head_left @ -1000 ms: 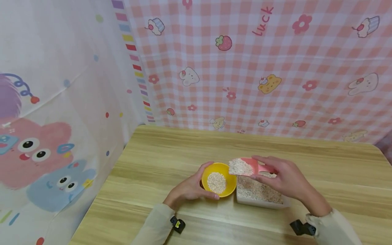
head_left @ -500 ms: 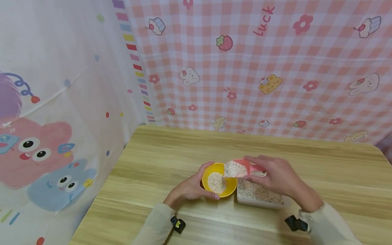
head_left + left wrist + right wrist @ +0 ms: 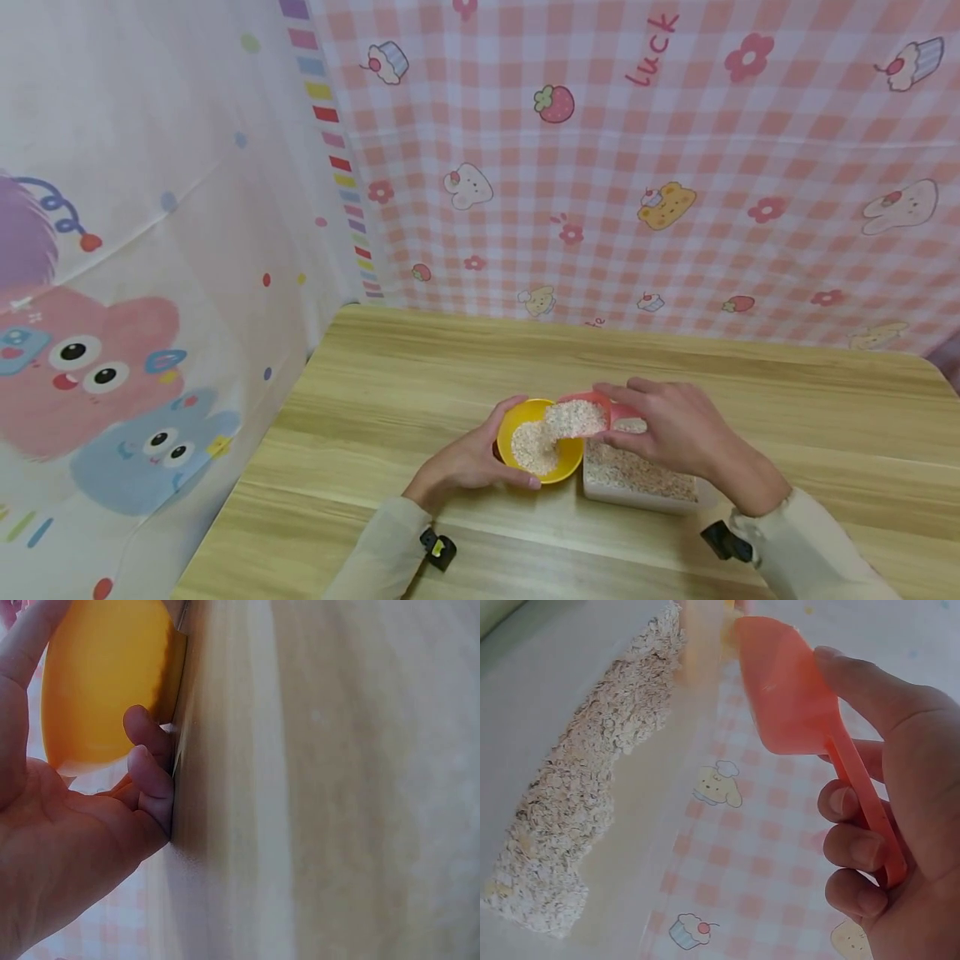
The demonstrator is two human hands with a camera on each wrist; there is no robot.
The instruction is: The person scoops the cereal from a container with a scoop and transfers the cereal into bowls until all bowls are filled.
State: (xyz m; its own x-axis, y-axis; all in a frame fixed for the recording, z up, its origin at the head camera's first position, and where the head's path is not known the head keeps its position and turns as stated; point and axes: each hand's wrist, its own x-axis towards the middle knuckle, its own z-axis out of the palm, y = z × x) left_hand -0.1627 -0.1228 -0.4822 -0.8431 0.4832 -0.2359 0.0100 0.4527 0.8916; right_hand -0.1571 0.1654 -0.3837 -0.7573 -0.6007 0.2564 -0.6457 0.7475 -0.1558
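My left hand (image 3: 474, 457) grips a yellow bowl (image 3: 564, 468) by its side, thumb at the near rim and fingers round the far side. The left wrist view shows the bowl's outer wall (image 3: 105, 682) standing on the table. Pale oat flakes (image 3: 531, 448) lie in the bowl. In my right hand (image 3: 675, 425) is a pink scoop (image 3: 791, 690), held by its handle with curled fingers. The scoop tilts over the bowl's right side, and flakes slide from its lip onto those below.
A translucent white box (image 3: 637, 500) of oat flakes (image 3: 577, 780) stands right of the bowl, partly under my right hand. The wooden table (image 3: 420, 358) meets a pink checked cloth (image 3: 510, 233) behind and a white printed cloth (image 3: 225, 250) at left.
My right hand has brought the loaded scoop left over the bowl and tipped it, and flakes now run down into the bowl. My left hand keeps its grip on the bowl.
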